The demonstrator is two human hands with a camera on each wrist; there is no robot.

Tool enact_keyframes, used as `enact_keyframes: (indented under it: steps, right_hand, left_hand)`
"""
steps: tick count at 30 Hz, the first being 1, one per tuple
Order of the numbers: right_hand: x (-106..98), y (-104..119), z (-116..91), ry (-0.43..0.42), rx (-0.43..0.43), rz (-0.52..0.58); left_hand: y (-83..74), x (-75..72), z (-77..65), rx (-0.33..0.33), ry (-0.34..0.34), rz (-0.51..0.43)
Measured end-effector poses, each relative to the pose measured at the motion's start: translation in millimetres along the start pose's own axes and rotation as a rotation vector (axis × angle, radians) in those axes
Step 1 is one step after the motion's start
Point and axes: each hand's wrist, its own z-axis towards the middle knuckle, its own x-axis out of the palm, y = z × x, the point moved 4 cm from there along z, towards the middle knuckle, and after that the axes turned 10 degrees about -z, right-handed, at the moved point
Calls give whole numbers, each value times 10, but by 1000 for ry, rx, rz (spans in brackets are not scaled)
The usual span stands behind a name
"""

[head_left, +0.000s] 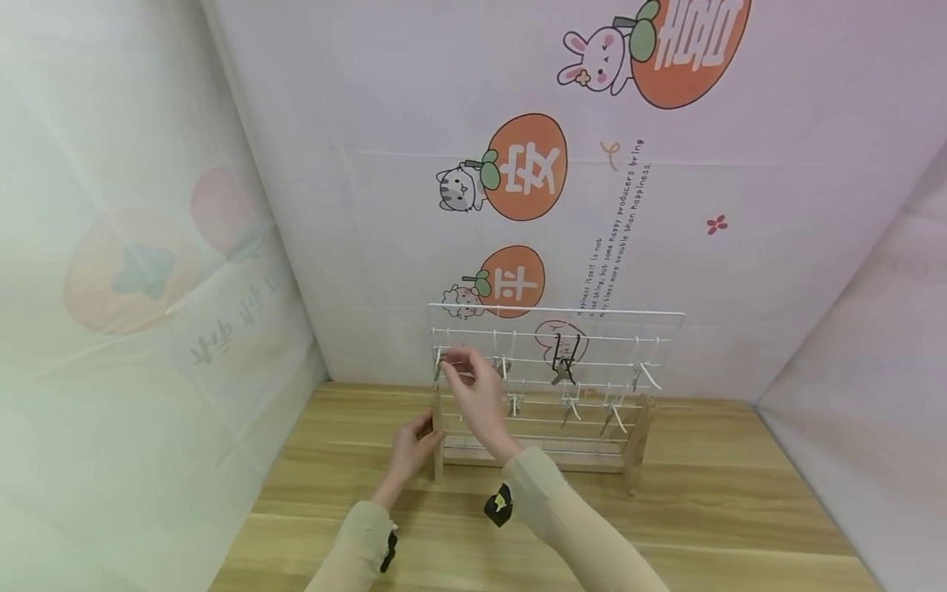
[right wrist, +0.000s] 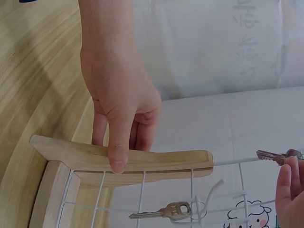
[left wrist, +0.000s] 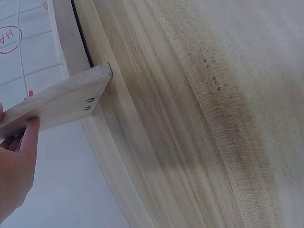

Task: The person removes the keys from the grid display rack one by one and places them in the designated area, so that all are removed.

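Observation:
My left hand (head_left: 411,450) grips the wooden side post (left wrist: 57,102) of a white wire rack (head_left: 555,310), thumb on one face and fingers on the other. Higher up, at the rack's left edge, my right hand (head_left: 479,399) pinches a key (right wrist: 271,156) by its head end; only its fingertips (right wrist: 285,183) show in the right wrist view. Below that hangs a brass-coloured key (right wrist: 164,212) on a white hook (right wrist: 211,195). More keys hang on hooks across the grid, among them one (head_left: 564,372) on a black hook.
The rack stands on a wood-grain table (head_left: 710,460) close to a printed back wall (head_left: 399,247). White sheeting (head_left: 133,411) rises on the left side. White hooks such as the right-hand hook (head_left: 651,376) stick out from the grid. A black band (head_left: 499,505) shows near the right sleeve.

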Motion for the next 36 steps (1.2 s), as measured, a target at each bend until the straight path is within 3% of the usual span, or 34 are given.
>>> enact_keyframes:
  steps: [15,23,36]
  right_hand:
    - [52,-41,22,-34,57,-40]
    - [51,-17,32,-39,37,-89]
    - [72,6,58,-64,7,-125]
  left_hand:
    - [22,35,-30,-47,-4,0]
    - [18,32,-17,-55,6,-9]
    - [15,8,10,-17,-7,-24]
